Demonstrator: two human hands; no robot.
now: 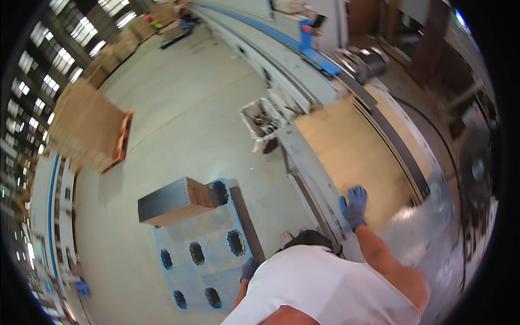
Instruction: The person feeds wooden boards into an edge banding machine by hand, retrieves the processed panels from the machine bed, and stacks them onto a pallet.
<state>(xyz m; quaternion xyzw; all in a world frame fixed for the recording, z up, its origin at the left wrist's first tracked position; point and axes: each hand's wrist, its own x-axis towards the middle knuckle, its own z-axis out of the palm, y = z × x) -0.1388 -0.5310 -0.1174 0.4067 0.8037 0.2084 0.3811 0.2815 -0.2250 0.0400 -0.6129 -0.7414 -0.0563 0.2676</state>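
My right hand (355, 207), in a blue-grey glove, lies with its fingers spread on the near left edge of a light-brown wooden board (357, 151). The board rests on a metal machine bed, with dark strips (392, 141) running along its right side. Down at my left side hangs my left hand (249, 268), gloved too, close to the right edge of a worn blue pallet (179, 244). Its fingers are too small and partly hidden to make out. On the pallet's far end stands a stack of panels (176, 200) with a dark top.
A crate of scrap pieces (262, 119) stands beside the machine's left edge. Farther left, a tall stack of brown boards (86, 127) sits on an orange pallet. A motor (365, 62) and a black cable lie beyond the board. A long conveyor (244, 32) runs into the distance.
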